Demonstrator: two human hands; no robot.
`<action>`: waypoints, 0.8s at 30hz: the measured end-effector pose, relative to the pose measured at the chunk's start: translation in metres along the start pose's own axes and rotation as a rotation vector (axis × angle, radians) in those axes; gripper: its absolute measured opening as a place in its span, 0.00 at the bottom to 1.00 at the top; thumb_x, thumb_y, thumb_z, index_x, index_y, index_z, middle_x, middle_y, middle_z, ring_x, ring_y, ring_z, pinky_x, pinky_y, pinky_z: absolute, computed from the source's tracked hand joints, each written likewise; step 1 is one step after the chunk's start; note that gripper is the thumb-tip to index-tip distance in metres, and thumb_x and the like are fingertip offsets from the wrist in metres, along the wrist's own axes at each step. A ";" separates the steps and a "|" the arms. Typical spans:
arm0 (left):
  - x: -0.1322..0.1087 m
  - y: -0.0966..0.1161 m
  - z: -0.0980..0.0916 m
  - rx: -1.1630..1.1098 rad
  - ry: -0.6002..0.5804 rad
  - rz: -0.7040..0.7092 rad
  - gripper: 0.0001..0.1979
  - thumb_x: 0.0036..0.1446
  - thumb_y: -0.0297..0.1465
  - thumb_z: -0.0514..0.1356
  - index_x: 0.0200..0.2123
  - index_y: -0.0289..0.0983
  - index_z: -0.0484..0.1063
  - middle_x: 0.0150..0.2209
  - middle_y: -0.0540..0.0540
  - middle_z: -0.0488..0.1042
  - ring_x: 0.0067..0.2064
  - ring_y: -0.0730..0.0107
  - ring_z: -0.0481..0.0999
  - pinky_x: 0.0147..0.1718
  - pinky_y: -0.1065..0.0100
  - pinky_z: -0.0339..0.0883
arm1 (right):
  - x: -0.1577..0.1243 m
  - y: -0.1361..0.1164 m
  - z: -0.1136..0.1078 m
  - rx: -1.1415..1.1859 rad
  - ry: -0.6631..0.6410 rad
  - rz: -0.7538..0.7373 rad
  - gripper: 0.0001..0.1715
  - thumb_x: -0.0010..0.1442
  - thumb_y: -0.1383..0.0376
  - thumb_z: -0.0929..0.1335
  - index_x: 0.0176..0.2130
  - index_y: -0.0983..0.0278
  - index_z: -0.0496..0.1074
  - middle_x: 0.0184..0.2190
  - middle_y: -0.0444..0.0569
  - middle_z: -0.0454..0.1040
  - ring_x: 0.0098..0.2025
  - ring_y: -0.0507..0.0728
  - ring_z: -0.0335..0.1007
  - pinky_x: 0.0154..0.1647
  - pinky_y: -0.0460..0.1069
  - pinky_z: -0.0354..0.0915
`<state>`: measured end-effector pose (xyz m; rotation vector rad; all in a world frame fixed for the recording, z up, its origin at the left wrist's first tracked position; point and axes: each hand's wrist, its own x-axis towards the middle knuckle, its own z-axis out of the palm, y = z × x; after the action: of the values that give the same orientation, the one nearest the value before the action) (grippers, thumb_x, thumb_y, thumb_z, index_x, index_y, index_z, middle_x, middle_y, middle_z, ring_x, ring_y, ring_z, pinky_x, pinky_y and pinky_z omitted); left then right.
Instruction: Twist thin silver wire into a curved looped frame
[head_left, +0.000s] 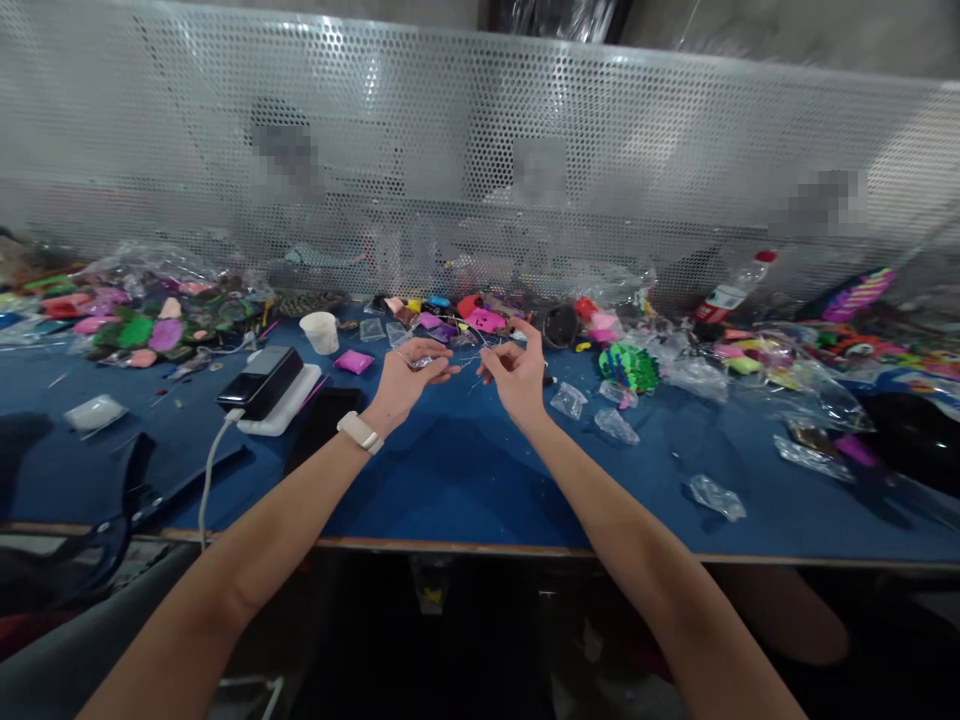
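Note:
My left hand and my right hand are raised close together over the middle of the blue table. Thin, pale, wire-like strands run between the fingertips. Thumb and fingers of my left hand are pinched together, with a bit of shiny clear material beside them. My right hand pinches the strands between thumb and fingertip, its index finger bent upward. Whether the strands are wire or thread I cannot tell. Just beyond the hands lie a pink piece and several purple ones.
Left of my hands are a pink packet, a paper cup and a black device with a white cable. Small clear bags and a green beaded piece lie right. A perforated metal screen stands behind; people show through it.

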<state>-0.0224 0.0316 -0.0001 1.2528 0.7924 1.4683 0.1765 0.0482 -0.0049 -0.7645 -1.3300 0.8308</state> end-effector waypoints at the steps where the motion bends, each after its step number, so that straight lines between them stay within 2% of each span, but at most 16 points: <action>1: 0.000 0.000 0.001 0.001 -0.009 -0.004 0.21 0.52 0.39 0.80 0.43 0.35 0.79 0.47 0.40 0.85 0.42 0.59 0.90 0.43 0.61 0.85 | -0.001 -0.001 0.001 -0.004 -0.008 -0.009 0.46 0.62 0.48 0.79 0.68 0.50 0.58 0.28 0.38 0.76 0.28 0.59 0.78 0.26 0.53 0.73; 5: -0.001 -0.003 0.003 0.015 -0.022 0.003 0.22 0.53 0.41 0.79 0.44 0.36 0.79 0.49 0.40 0.85 0.42 0.58 0.90 0.45 0.58 0.86 | -0.002 0.001 0.003 -0.035 -0.010 -0.032 0.48 0.62 0.45 0.79 0.69 0.51 0.57 0.28 0.39 0.77 0.30 0.60 0.80 0.29 0.55 0.75; 10: 0.000 -0.005 0.001 0.040 0.038 0.072 0.20 0.55 0.41 0.78 0.43 0.37 0.79 0.47 0.41 0.85 0.43 0.57 0.89 0.46 0.55 0.86 | 0.005 0.006 -0.003 -0.043 0.055 -0.062 0.51 0.63 0.42 0.78 0.71 0.51 0.54 0.30 0.40 0.77 0.30 0.60 0.81 0.31 0.55 0.77; 12: 0.000 -0.006 0.000 0.043 0.041 0.086 0.19 0.56 0.41 0.78 0.43 0.37 0.79 0.48 0.41 0.84 0.43 0.57 0.89 0.47 0.54 0.86 | 0.005 0.007 -0.004 -0.046 0.032 -0.054 0.53 0.62 0.42 0.78 0.72 0.51 0.53 0.29 0.39 0.77 0.30 0.60 0.80 0.31 0.55 0.77; 19: 0.000 -0.007 0.002 0.060 0.006 0.034 0.20 0.54 0.41 0.78 0.44 0.37 0.78 0.46 0.42 0.84 0.41 0.59 0.89 0.47 0.54 0.86 | -0.001 0.005 0.002 0.024 -0.127 0.074 0.62 0.57 0.44 0.81 0.76 0.53 0.51 0.29 0.38 0.78 0.29 0.59 0.79 0.33 0.56 0.79; 24: 0.000 -0.009 0.001 0.023 -0.038 -0.049 0.20 0.53 0.40 0.79 0.42 0.36 0.79 0.42 0.43 0.85 0.40 0.61 0.88 0.47 0.57 0.85 | 0.000 0.003 0.002 0.141 -0.104 0.183 0.64 0.53 0.47 0.83 0.75 0.54 0.54 0.27 0.35 0.77 0.26 0.56 0.77 0.29 0.52 0.76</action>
<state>-0.0193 0.0343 -0.0078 1.2666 0.8114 1.3958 0.1744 0.0497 -0.0067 -0.7478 -1.2905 1.1107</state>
